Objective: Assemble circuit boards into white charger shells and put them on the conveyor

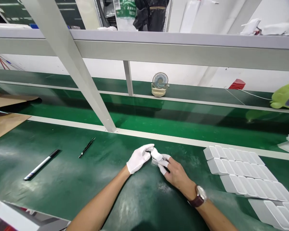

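My left hand point(138, 158), in a white glove, pinches a small white plastic part point(156, 155) over the green table point(69, 179). My right hand point(174, 171), bare but with white finger cots on the fingertips and a watch on the wrist, grips the same part from the other side. Both hands meet at the middle of the table, fingers closed round the part.
Rows of white rectangular parts point(245, 173) lie to the right. A silver pen point(41, 164) and a thin black pen point(87, 147) lie to the left. A slanted grey frame post point(86, 86) stands ahead. Beyond it lies a green conveyor belt point(183, 118), with a small fan point(159, 84) behind it. Cardboard point(4, 123) sits far left.
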### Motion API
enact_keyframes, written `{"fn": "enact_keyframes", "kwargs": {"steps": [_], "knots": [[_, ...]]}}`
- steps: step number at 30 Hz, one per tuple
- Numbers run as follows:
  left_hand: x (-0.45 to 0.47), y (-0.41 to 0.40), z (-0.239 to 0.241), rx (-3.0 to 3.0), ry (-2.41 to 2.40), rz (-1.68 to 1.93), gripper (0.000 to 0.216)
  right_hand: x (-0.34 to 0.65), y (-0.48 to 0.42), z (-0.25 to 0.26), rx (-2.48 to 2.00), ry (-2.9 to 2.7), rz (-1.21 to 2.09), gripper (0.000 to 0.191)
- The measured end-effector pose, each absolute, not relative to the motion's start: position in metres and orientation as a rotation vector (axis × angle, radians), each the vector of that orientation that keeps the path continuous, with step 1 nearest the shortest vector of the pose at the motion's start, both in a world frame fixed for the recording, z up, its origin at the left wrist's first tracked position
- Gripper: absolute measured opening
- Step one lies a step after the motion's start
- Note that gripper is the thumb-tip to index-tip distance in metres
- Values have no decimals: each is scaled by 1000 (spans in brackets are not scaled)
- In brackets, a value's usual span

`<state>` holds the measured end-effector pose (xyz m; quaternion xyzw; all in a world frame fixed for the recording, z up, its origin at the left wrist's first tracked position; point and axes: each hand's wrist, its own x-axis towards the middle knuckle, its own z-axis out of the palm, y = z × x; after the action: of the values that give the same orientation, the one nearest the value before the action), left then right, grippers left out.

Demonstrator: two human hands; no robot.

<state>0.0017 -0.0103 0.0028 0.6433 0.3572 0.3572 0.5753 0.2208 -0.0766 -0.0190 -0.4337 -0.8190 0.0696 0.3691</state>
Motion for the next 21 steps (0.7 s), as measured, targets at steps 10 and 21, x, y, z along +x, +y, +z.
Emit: {"fn": "enact_keyframes", "kwargs": {"steps": [10, 21], "knots": [[13, -15, 18, 1481, 966, 777, 36, 221, -79, -30, -1160, -2130, 135, 45], [15, -12, 22, 1478, 992, 760, 28, 218, -74, -18, -1219, -2153, 212, 28]]}}
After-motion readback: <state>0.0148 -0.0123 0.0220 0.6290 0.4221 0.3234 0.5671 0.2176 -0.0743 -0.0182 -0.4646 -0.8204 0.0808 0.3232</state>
